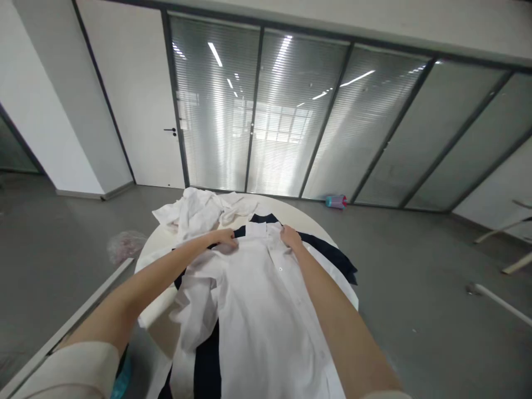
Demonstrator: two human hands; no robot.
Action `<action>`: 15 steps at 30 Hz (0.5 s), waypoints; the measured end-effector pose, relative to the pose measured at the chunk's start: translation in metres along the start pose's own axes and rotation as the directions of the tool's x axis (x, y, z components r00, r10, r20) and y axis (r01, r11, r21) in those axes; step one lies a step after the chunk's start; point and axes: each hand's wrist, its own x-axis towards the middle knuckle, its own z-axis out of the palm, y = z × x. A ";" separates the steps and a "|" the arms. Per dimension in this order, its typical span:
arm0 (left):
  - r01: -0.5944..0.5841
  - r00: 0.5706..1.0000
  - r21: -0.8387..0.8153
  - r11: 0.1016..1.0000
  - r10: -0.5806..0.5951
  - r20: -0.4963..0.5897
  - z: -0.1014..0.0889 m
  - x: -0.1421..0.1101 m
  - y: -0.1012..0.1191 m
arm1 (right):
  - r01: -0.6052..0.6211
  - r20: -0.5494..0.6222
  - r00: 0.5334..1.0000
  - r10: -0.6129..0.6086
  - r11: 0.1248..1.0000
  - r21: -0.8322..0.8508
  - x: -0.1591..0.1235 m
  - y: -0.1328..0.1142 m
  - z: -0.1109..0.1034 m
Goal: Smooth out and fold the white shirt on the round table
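A white button-up shirt [257, 299] spreads across the round table [307, 213], its collar end away from me and its lower part toward me. My left hand [225, 238] is closed on the shirt's left shoulder. On the other side of the collar, my right hand [291, 237] pinches the shirt's right shoulder. Beneath it lies a dark navy garment [328, 255], whose collar and sleeve stick out past the white cloth. A heap of crumpled white clothes [195, 213] sits at the table's far left.
A clear plastic bag [124, 245] rests on the floor left of the table. By the glass partition [278, 116] lies a blue and pink object [336, 201]. A white rail [89, 310] runs along the left, and chair legs [502, 230] show at far right.
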 end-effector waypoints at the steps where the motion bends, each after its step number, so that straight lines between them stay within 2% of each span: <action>1: 0.004 1.000 -0.027 1.000 -0.004 0.001 0.003 0.009 -0.001 | 0.006 0.003 1.000 -0.006 1.000 0.004 0.003 0.003 0.004; 5: 0.026 0.998 -0.127 0.992 -0.034 -0.059 0.011 0.043 0.008 | 0.048 -0.010 0.999 -0.047 0.999 0.006 0.012 0.011 0.007; 8: 0.029 0.986 -0.156 0.987 -0.055 -0.160 0.023 0.059 0.020 | 0.049 -0.034 0.998 -0.049 0.999 -0.006 0.009 0.012 0.008; 11: 0.008 0.951 -0.156 0.988 -0.056 -0.305 0.032 0.067 0.028 | 0.032 -0.065 0.997 -0.033 0.999 -0.017 0.007 0.010 0.006; 15: -0.023 0.895 -0.108 0.994 -0.028 -0.445 0.023 0.075 0.029 | 0.014 -0.103 0.995 -0.016 1.000 -0.025 0.019 0.004 -0.006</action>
